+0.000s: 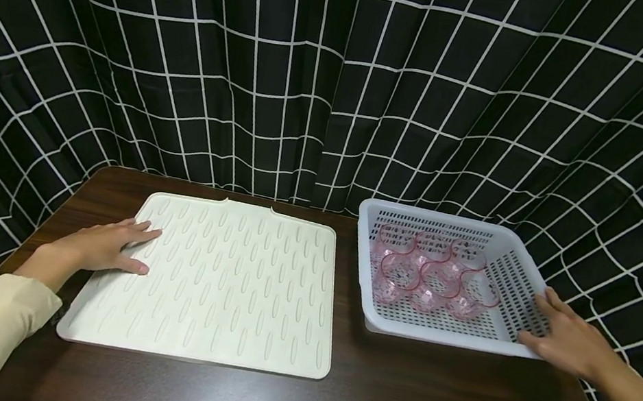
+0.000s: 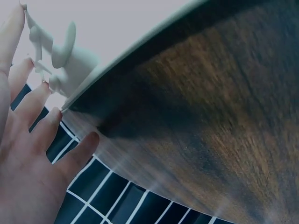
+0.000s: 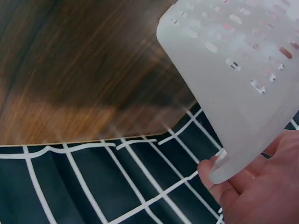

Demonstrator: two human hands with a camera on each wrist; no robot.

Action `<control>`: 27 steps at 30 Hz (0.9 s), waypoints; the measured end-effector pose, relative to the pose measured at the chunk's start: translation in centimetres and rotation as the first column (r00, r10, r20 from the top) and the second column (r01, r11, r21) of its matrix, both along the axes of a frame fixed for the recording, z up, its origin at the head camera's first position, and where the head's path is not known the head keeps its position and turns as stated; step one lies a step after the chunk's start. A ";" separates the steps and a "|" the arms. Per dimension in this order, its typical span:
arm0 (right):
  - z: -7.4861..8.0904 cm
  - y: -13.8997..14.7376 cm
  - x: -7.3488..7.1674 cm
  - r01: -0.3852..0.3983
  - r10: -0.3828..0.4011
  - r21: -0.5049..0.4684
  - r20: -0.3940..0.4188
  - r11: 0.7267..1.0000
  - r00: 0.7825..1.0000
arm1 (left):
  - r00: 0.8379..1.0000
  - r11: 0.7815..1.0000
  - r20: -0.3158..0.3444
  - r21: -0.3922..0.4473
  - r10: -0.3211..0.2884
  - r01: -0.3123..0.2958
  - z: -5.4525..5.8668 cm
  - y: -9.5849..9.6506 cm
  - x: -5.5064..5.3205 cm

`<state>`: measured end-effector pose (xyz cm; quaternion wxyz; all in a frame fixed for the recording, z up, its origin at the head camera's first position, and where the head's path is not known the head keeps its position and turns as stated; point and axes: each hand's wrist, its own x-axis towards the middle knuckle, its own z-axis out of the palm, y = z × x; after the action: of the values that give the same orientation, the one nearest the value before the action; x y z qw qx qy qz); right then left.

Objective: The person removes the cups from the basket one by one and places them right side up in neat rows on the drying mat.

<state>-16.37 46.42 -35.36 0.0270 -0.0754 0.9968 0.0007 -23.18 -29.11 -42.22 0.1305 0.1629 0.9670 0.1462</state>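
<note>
A white ridged mat [image 1: 221, 289] lies on the left half of the table. My left hand [image 1: 105, 246] rests at its left edge with the fingers spread and straight. In the left wrist view, the fingertips of that hand [image 2: 37, 126] reach along the mat's side. On the right is a white slotted plastic basket [image 1: 516, 292]. Pink-rimmed clear cups [image 1: 441, 279], several of them, stand in rows inside its left part. My right hand [image 1: 572, 335] grips the basket's right end, and in the right wrist view the thumb and fingers [image 3: 224, 193] wrap its rim.
The dark wooden table [image 1: 368, 388] carries both the mat and the basket, with a gap between them. A black curtain with a white grid [image 1: 291, 71] hangs behind and along both sides, close to the table's edges.
</note>
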 end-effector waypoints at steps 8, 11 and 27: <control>0.0 -1.3 -0.1 -0.019 0.019 -0.005 -0.010 1.000 1.000 | 1.000 1.000 -0.027 -0.025 -0.002 0.002 -0.2 0.2 0.1; 0.0 -1.8 -0.1 -0.024 0.024 -0.001 -0.013 1.000 1.000 | 1.000 1.000 -0.031 -0.030 -0.005 0.004 -0.2 0.2 0.1; 0.0 -3.8 -0.3 0.010 -0.011 0.067 0.014 0.998 1.000 | 0.999 0.998 -0.036 -0.060 -0.002 0.000 -0.2 0.2 0.0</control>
<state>-16.68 42.57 -35.35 0.0366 -0.0692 0.9964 0.0333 -23.23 -28.90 -42.40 0.1180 0.1619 0.9730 0.1144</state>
